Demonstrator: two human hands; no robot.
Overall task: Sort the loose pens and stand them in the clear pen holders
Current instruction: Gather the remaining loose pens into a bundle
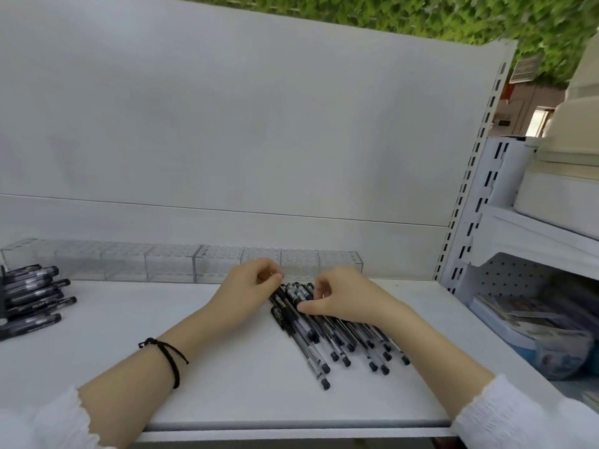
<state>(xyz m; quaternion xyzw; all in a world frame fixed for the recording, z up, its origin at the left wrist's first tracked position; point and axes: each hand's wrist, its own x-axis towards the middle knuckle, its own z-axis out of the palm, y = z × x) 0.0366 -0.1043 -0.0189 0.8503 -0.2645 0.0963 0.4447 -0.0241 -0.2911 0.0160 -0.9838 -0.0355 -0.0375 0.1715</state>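
A person's two hands worked close together at the cap ends of a heap of loose pens point(327, 335) on a white shelf point(227, 377), the barrels fanning away toward 5 o'clock. The right hand point(340, 299) had thumb and curled fingers closed on several caps; the left hand point(251, 283), a black cord bracelet point(168, 354) at its wrist, curled its fingertips at the heap's 10 o'clock edge, though whether it gripped a pen could not be made out. A row of clear pen holders point(168, 264) stood empty just beyond the hands at 12 o'clock, and a second stack of darker pens point(32, 296) lay well apart at 9 o'clock. The pens looked light, stiff and smooth, likely to roll or slip from a bundle, so a pinch around the barrel just below the cap would probably serve best
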